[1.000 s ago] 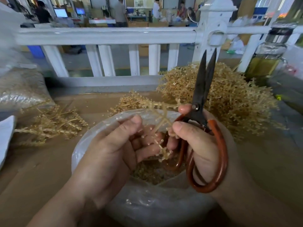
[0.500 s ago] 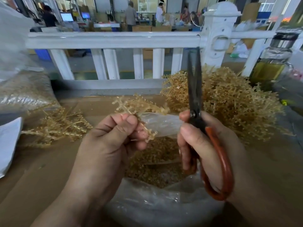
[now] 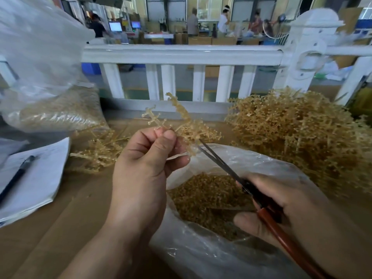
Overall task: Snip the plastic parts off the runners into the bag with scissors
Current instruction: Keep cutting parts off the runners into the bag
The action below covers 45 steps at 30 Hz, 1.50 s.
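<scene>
My left hand (image 3: 145, 160) pinches a tan plastic runner (image 3: 181, 119) between thumb and fingers, holding it up above the far rim of the clear bag (image 3: 201, 256). My right hand (image 3: 285, 210) grips the red-handled scissors (image 3: 223, 166); the dark blades point up-left, slightly parted, with their tips at the runner's lower branch. Inside the bag lies a heap of small tan cut parts (image 3: 205, 196).
A big pile of uncut runners (image 3: 298, 137) lies at the right, a smaller heap of runners (image 3: 98, 152) at the left. A filled clear bag (image 3: 50, 109) stands far left, paper with a pen (image 3: 18, 176) beside it. A white railing (image 3: 181, 55) borders the cardboard-covered table.
The scissors swung from pointing straight up to pointing up-left at the runner. My left hand lifted the runner higher over the bag. My right hand dropped lower and to the right.
</scene>
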Available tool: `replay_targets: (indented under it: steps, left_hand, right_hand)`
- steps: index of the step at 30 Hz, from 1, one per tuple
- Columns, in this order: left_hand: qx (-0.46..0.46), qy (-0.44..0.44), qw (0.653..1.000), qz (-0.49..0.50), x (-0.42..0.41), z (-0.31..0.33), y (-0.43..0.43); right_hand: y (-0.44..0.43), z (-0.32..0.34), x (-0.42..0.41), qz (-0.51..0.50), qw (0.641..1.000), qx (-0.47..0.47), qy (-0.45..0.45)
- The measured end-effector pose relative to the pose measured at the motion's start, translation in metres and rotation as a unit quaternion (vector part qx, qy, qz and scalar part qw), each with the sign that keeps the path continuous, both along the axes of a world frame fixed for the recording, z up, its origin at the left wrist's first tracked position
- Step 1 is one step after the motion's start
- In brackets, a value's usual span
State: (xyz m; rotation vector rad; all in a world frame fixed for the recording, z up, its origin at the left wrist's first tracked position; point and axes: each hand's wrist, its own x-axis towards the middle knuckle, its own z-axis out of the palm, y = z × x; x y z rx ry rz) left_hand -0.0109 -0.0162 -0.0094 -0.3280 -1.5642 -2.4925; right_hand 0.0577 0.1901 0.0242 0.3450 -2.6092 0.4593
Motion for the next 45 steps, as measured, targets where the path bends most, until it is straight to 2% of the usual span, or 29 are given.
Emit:
replay_targets:
  steps: [1,2,3,6,8,14,18,23,34,45]
  left_hand:
    - [0.001,0.001,1.000,0.002,0.000,0.000,0.000]
    - [0.003,0.002,1.000,0.004,-0.001,0.000,-0.001]
    - [0.006,0.003,1.000,0.007,-0.002,0.000,-0.001]
    - [0.036,0.000,0.999,0.011,-0.005,-0.001,-0.004]
    - [0.052,-0.001,0.999,0.003,-0.007,-0.002,-0.004]
    - [0.048,0.008,0.999,-0.018,-0.007,-0.005,-0.003]
    - [0.037,0.009,0.999,-0.020,-0.008,-0.006,-0.002]
    - [0.025,0.016,0.999,-0.026,-0.007,-0.008,-0.002]
    - [0.016,0.020,0.999,-0.026,-0.006,-0.008,-0.002]
    - [0.016,0.020,0.999,-0.028,-0.007,-0.008,-0.001]
  right_hand:
    - [-0.019,-0.008,0.005,-0.031,0.997,-0.024,-0.059]
    - [-0.008,-0.006,0.015,0.011,0.998,0.001,-0.066]
    - [-0.009,-0.012,0.019,0.039,0.994,-0.016,-0.101]
    - [0.002,-0.023,0.012,0.011,0.999,0.027,-0.040]
    - [-0.004,-0.015,0.014,0.002,0.998,0.019,-0.058]
    - [-0.004,-0.018,0.016,0.001,0.999,0.028,-0.040]
    - [-0.007,-0.022,0.019,-0.002,0.997,-0.039,-0.067]
    - [-0.008,-0.021,0.020,0.006,0.996,-0.048,-0.078]
    - [-0.005,-0.023,0.017,0.004,1.000,0.002,-0.016]
    - [-0.004,-0.022,0.018,-0.006,1.000,-0.002,-0.027]
